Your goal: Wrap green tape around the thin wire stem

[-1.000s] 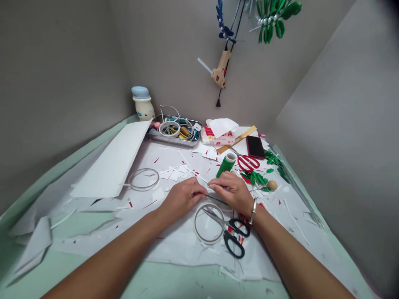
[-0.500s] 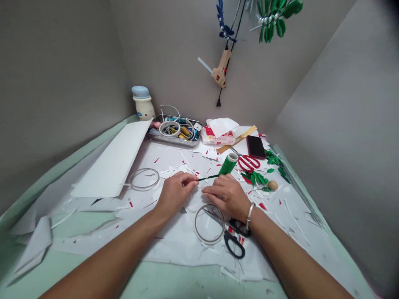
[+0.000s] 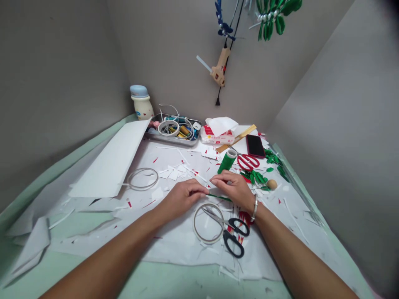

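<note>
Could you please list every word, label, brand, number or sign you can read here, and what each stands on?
None can be read with certainty.
Tissue pack: small printed characters and marks, too small to read.
Cream jar: a small blue mark, too small to read.
Glue gun: a small dark label, too blurred to read.
Green spool: no lettering visible.

1. The left hand (image 3: 185, 197) covered one end of the green strip (image 3: 220, 197); the other went out of sight at the right hand (image 3: 233, 187).
2. The near edge of the desk (image 3: 174, 282) and both forearms (image 3: 120, 245) were cut off at the bottom.
3. The blue sprig (image 3: 224, 29) and green leaf spray (image 3: 280, 25) were cut off at the top.
4. Near the desk's far edge, lettering on the tissue pack (image 3: 215, 137) was too small to read.
</note>
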Motion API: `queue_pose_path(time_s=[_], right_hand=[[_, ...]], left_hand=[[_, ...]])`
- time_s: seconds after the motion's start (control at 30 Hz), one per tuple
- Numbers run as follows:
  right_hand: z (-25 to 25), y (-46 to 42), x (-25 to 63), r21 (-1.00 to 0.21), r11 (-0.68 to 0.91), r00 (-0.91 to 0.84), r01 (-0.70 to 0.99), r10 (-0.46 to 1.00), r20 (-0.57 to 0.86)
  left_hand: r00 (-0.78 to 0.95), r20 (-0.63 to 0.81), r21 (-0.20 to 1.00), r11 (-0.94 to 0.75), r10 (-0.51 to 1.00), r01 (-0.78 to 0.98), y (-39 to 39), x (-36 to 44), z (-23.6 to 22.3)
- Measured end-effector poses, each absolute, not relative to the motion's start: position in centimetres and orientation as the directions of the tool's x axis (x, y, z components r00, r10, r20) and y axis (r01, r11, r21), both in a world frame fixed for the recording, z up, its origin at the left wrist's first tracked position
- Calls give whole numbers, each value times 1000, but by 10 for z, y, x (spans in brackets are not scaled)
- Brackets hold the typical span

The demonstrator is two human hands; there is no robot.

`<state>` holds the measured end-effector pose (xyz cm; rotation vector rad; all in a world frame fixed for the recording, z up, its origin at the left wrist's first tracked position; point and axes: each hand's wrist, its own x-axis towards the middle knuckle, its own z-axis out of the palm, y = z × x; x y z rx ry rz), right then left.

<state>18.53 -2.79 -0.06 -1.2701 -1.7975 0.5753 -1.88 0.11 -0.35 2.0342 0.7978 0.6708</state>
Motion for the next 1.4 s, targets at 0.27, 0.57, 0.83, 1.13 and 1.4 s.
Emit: queue_pose_path(time_s=[0.27, 0.57, 0.83, 1.13, 1.4], right_hand=[[-6, -24, 190, -837, 299, -140, 459, 954, 264], [-9, -35, 172, -403, 569, -412, 717, 812, 414], [2, -36, 176, -308, 607, -397, 733, 749, 531], [-3, -27, 188, -683, 437, -153, 585, 887, 436], [-8, -36, 169, -356, 570, -420, 741, 806, 416]], left_hand=[[584, -23, 940, -182, 811, 290, -2, -18, 6], [317, 31, 966, -110, 948, 235, 2, -17, 1], [416, 264, 700, -469, 870, 538, -3, -19, -3], [575, 158, 880, -379, 803, 287, -6, -16, 6], [278, 49, 960, -122, 959, 252, 4, -17, -1]])
